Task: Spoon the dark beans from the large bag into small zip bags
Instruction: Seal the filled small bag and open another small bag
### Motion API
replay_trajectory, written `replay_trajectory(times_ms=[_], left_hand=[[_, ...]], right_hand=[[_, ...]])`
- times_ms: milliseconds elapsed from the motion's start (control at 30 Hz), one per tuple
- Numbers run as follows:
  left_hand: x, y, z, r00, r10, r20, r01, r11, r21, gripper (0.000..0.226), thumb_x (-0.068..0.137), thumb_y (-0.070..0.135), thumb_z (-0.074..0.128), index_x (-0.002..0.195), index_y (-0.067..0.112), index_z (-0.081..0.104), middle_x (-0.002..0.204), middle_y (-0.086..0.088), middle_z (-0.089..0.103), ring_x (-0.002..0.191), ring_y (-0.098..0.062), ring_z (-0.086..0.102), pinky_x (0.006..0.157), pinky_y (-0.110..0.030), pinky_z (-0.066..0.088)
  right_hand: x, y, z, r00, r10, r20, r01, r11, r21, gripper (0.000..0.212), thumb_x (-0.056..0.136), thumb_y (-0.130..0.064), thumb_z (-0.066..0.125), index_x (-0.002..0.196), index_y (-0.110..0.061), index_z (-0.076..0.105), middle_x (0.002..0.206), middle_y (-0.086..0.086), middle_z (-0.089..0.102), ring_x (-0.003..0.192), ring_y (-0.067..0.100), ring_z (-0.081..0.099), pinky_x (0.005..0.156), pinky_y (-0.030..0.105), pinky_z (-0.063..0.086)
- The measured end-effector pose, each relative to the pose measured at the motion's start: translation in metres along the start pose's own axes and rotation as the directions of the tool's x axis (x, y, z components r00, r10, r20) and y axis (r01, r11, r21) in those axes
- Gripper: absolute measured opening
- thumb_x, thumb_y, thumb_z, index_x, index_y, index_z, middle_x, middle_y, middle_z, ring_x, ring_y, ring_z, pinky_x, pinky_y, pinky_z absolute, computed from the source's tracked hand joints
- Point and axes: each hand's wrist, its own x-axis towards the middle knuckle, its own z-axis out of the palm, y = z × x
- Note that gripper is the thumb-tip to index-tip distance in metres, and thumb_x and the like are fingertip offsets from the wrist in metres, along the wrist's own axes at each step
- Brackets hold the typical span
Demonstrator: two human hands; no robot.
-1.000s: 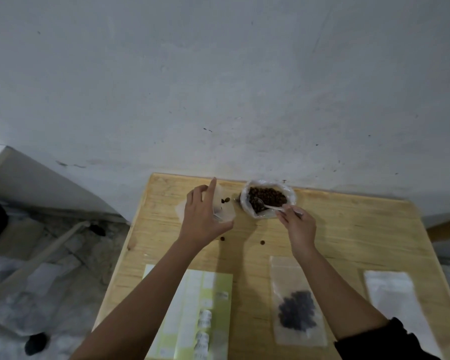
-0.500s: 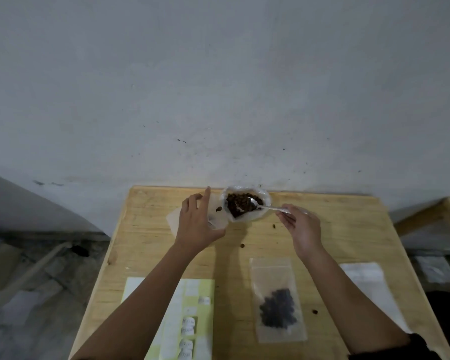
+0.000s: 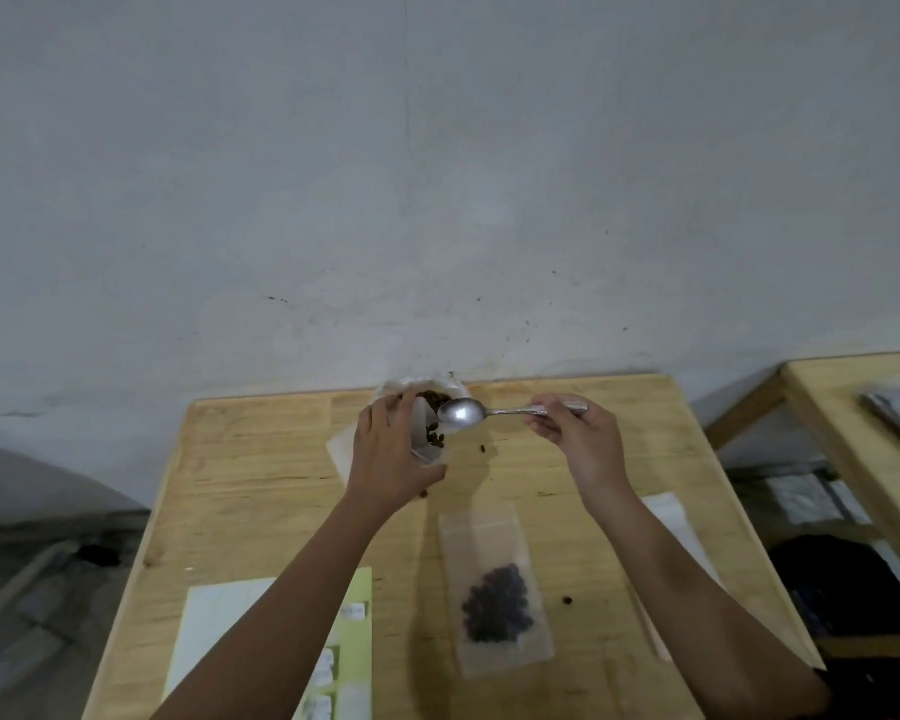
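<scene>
Spoon (image 3: pixel 468 413) pinched by right fingers (image 3: pixel 546 427), bowl beside small bag (image 3: pixel 426 433) gripped by left fingers (image 3: pixel 381 424).

large bag (image 3: pixel 460 391) behind zip bag (image 3: pixel 423 426), seemingly touching

Open wood on the bench (image 3: pixel 261 485) lies at the left, between the far edge and the sheet (image 3: pixel 214 641). A filled bag (image 3: pixel 494 589) lies flat in the middle, and the big bag (image 3: pixel 417 381) stands against the wall (image 3: pixel 437 200).
</scene>
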Motion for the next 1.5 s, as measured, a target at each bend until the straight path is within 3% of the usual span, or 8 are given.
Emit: replay_trajectory(times_ms=[400,667,800,967,1067,1200,1300,1500], left_hand=[[-0.014,-0.054,-0.034,0.991,-0.121,-0.055,0.121,0.993,0.004,0.106,0.058,0.056,0.059,0.147,0.015,0.02,0.131,-0.012,0.037,0.12,-0.029,0.03,0.102,-0.036,0.03],[-0.022,-0.076,-0.037,0.986,-0.151,-0.063,0.152,0.988,0.006,0.103,0.067,0.043,0.076,0.148,0.018,0.017,0.132,-0.01,0.034,0.121,-0.025,0.027,0.103,-0.034,0.029],[-0.02,-0.071,-0.037,0.987,-0.145,-0.069,0.145,0.989,-0.018,0.103,0.067,0.041,0.076,0.148,0.018,0.018,0.131,-0.009,0.034,0.121,-0.025,0.027,0.103,-0.034,0.029],[-0.009,-0.051,-0.032,0.991,-0.11,-0.078,0.106,0.993,-0.057,0.104,0.065,0.041,0.077,0.148,0.019,0.017,0.131,-0.009,0.034,0.122,-0.024,0.026,0.103,-0.034,0.029],[-0.005,-0.03,-0.027,0.991,-0.081,-0.104,0.071,0.993,-0.098,0.101,0.065,0.044,0.074,0.147,0.018,0.021,0.13,-0.008,0.035,0.12,-0.024,0.027,0.102,-0.035,0.033],[-0.001,0.003,-0.018,0.998,-0.012,-0.064,0.002,0.988,-0.152,0.103,0.066,0.051,0.071,0.147,0.016,0.02,0.129,-0.009,0.034,0.119,-0.023,0.027,0.1,-0.036,0.035],[-0.003,0.029,-0.012,0.999,0.028,-0.04,-0.038,0.967,-0.252,0.106,0.063,0.063,0.062,0.148,0.017,0.017,0.131,-0.007,0.031,0.122,-0.02,0.025,0.098,-0.029,0.028],[-0.011,0.055,-0.006,0.997,0.067,-0.045,-0.08,0.918,-0.389,0.1,0.073,0.044,0.075,0.148,0.019,0.014,0.131,-0.004,0.028,0.119,-0.01,0.026,0.101,-0.031,0.032]], right_hand=[[0.004,0.049,0.055,0.945,0.325,0.037,-0.326,0.926,0.192,0.026,0.094,0.001,0.048,0.116,0.011,0.054,0.111,0.026,0.061,0.097,0.029,0.064,0.085,0.025,0.055],[0.011,0.077,0.078,0.927,0.363,0.095,-0.347,0.926,-0.151,0.025,0.092,0.0,0.052,0.115,0.002,0.059,0.114,0.018,0.062,0.107,0.025,0.061,0.098,0.033,0.047],[0.011,0.075,0.066,0.949,0.306,0.077,-0.257,0.892,-0.373,0.014,0.088,-0.008,0.059,0.093,-0.018,0.066,0.099,0.002,0.066,0.1,0.021,0.062,0.099,0.041,0.048],[0.005,0.054,0.031,0.997,0.037,0.07,0.016,0.77,-0.638,0.022,0.09,-0.009,0.055,0.11,-0.007,0.066,0.111,0.008,0.067,0.1,0.016,0.06,0.083,0.022,0.042],[-0.001,0.035,0.019,0.976,-0.153,0.158,0.22,0.712,-0.667,0.02,0.09,-0.003,0.055,0.106,-0.004,0.066,0.104,0.007,0.068,0.091,0.01,0.059,0.074,0.007,0.041],[-0.011,0.003,0.024,0.911,-0.171,0.374,0.38,0.702,-0.603,0.019,0.09,-0.009,0.057,0.106,-0.01,0.068,0.096,-0.003,0.066,0.083,-0.006,0.057,0.073,0.0,0.042],[-0.018,-0.013,0.026,0.852,-0.134,0.506,0.461,0.65,-0.604,0.022,0.091,-0.016,0.057,0.11,-0.014,0.067,0.097,-0.004,0.066,0.085,-0.001,0.06,0.078,0.006,0.046],[-0.023,-0.027,0.019,0.788,-0.128,0.603,0.574,0.508,-0.642,0.015,0.089,-0.015,0.058,0.088,-0.012,0.073,0.085,-0.002,0.065,0.084,0.01,0.058,0.079,0.027,0.05]])
